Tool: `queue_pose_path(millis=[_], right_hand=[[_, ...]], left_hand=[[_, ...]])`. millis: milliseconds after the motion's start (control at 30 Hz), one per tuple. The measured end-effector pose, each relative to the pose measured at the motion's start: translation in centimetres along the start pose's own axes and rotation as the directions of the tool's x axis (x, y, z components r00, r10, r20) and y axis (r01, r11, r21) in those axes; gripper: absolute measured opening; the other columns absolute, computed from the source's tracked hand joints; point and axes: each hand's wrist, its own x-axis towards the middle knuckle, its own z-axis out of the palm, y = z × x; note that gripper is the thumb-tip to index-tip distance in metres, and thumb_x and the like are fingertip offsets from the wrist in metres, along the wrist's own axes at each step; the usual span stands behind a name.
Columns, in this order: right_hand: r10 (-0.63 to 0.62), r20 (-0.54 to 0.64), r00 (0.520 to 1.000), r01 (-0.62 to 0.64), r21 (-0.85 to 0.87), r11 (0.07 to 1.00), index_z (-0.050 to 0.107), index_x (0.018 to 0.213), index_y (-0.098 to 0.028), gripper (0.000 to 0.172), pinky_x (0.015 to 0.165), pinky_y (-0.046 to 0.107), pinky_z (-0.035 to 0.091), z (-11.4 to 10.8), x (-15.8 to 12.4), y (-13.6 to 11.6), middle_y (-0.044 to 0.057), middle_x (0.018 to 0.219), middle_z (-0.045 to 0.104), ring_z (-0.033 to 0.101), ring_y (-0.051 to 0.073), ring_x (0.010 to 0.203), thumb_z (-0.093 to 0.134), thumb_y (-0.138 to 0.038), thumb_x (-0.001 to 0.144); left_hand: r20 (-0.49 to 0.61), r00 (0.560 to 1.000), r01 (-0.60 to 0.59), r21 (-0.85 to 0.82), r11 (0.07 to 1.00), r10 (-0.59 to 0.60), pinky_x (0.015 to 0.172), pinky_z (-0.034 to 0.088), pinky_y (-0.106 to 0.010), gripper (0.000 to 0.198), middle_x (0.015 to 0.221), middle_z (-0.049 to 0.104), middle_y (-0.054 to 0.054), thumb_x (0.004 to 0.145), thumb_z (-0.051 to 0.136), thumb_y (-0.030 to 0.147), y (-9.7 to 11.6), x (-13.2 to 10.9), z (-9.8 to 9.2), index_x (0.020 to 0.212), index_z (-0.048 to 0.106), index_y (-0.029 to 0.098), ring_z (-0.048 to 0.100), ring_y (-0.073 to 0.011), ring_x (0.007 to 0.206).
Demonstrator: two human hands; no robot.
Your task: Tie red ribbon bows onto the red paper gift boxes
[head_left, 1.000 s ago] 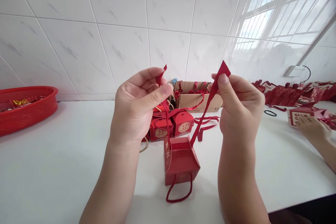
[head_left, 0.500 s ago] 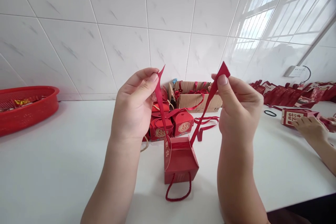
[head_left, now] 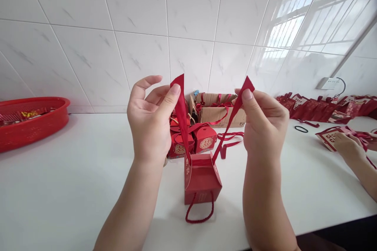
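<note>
A small red box (head_left: 203,182) stands on the white table, its rope handle (head_left: 199,219) hanging down at the front. A red ribbon (head_left: 183,125) passes through the top of the box, and both ends rise in a V. My left hand (head_left: 153,115) pinches the left end between thumb and finger, its other fingers loosely bent. The right end is pinched in my right hand (head_left: 263,119), with the pointed tip sticking up above the thumb. Both hands are raised above the box, one on each side.
Behind the box are red boxes with gold patterns (head_left: 205,141), a loose ribbon (head_left: 231,138) and a cardboard box (head_left: 219,114). A red basket (head_left: 55,115) is at left. At right are a black ring (head_left: 301,129), red bags (head_left: 312,108) and another person's hands (head_left: 350,147) on a red box.
My left hand has shifted its hold, its fingers loosened and the ribbon end turned flatter. My right hand has moved slightly left and down. The other person's box has tilted.
</note>
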Motion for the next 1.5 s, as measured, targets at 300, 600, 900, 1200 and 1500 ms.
queue_pose_path(millis=[300, 600, 900, 1200, 1500], right_hand=[[0.047, 0.015, 0.999, -0.048, 0.063, 0.997, 0.069, 0.075, -0.024, 0.014, 0.067, 0.032, 0.053, -0.2, 0.1, -0.4, 0.0, 0.075, 0.068, 0.065, 0.016, 0.075, 0.063, -0.034, 0.082], [0.147, 0.195, 0.97, -0.168, 0.095, 0.981, 0.07, 0.086, -0.021, 0.017, 0.055, 0.028, 0.053, -0.1, -0.4, 0.0, -0.001, 0.064, 0.065, 0.061, 0.012, 0.056, 0.063, -0.036, 0.082], [0.297, 0.553, 0.778, -0.411, 0.092, 0.907, 0.069, 0.075, -0.019, 0.043, 0.052, 0.027, 0.051, -0.2, -0.6, -1.2, 0.002, 0.059, 0.062, 0.061, 0.015, 0.058, 0.052, -0.057, 0.084], [0.389, 0.592, 0.706, -0.556, 0.123, 0.822, 0.066, 0.07, -0.017, 0.033, 0.049, 0.024, 0.048, 0.1, -0.1, -0.1, 0.0, 0.058, 0.06, 0.057, 0.011, 0.051, 0.059, -0.048, 0.083], [0.214, 0.697, 0.684, -0.355, 0.061, 0.933, 0.07, 0.079, -0.021, 0.025, 0.057, 0.024, 0.047, -1.6, 0.9, 1.1, 0.0, 0.065, 0.06, 0.056, 0.011, 0.061, 0.056, -0.04, 0.087]], left_hand=[[0.018, 1.0, -0.005, 0.002, 1.0, 0.005, 0.061, 0.054, -0.026, 0.027, 0.084, 0.067, 0.002, 0.073, 0.075, 0.028, 0.1, 0.1, -0.1, 0.092, 0.056, 0.026, 0.066, -0.015, 0.076], [0.191, 0.981, 0.025, 0.045, 0.999, -0.033, 0.062, 0.055, -0.024, 0.026, 0.078, 0.065, 0.003, 0.07, 0.077, 0.027, 0.3, -0.3, 0.3, 0.087, 0.057, 0.024, 0.066, -0.0126, 0.07], [0.283, 0.959, -0.056, 0.27, 0.961, -0.023, 0.058, 0.054, -0.023, 0.044, 0.069, 0.052, 0.006, 0.065, 0.08, 0.023, -0.1, -0.9, 1.1, 0.099, 0.051, 0.025, 0.06, -0.0101, 0.062], [0.429, 0.894, -0.034, 0.354, 0.935, -0.13, 0.065, 0.054, -0.026, 0.037, 0.084, 0.061, 0.0, 0.067, 0.078, 0.029, 0.3, -0.6, 0.5, 0.095, 0.056, 0.021, 0.063, -0.0133, 0.074], [0.572, 0.618, 0.29, 0.471, 0.833, -0.539, 0.064, 0.052, -0.028, 0.022, 0.078, 0.067, -0.003, 0.085, 0.057, 0.036, 0.3, 1.0, -1.2, 0.077, 0.066, 0.017, 0.063, -0.0156, 0.072]])
